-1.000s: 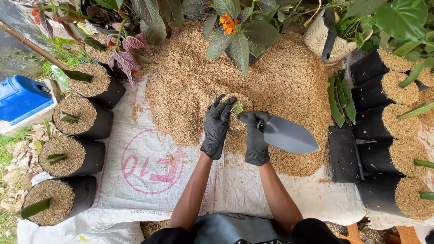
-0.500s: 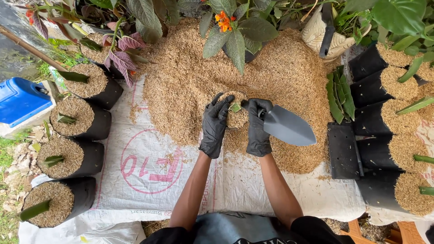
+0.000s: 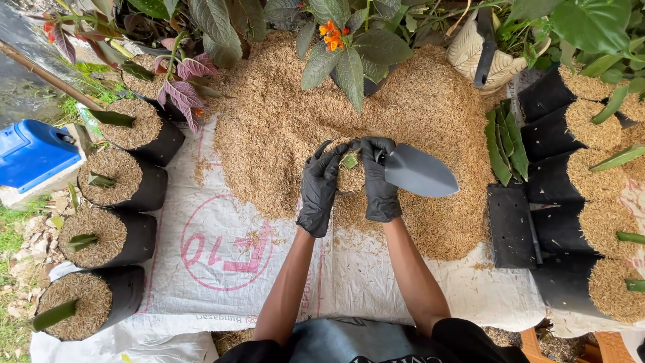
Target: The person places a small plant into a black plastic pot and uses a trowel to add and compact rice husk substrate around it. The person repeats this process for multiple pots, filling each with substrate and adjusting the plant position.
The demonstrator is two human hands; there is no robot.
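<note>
Both my hands wear black gloves. My left hand (image 3: 320, 187) cups the left side of a small black grow bag (image 3: 350, 176) filled with rice husk, which sits in the husk pile (image 3: 289, 114). A green leaf cutting (image 3: 349, 161) pokes out of its top. My right hand (image 3: 379, 178) holds the handle of a dark grey trowel (image 3: 418, 172) and rests against the bag's right side. The trowel blade points right, level and empty, above the husk.
Several filled black bags with cuttings stand at the left (image 3: 124, 181) and right (image 3: 591, 168). Loose green cuttings (image 3: 505, 144) and flat empty bags (image 3: 510, 225) lie on the right. A blue container (image 3: 30, 154) sits far left. Potted plants line the back. A white woven sack (image 3: 215, 269) covers the ground.
My right hand with the trowel has moved up and left, closing against the bag's right side. My left hand has stayed on the bag's left side.
</note>
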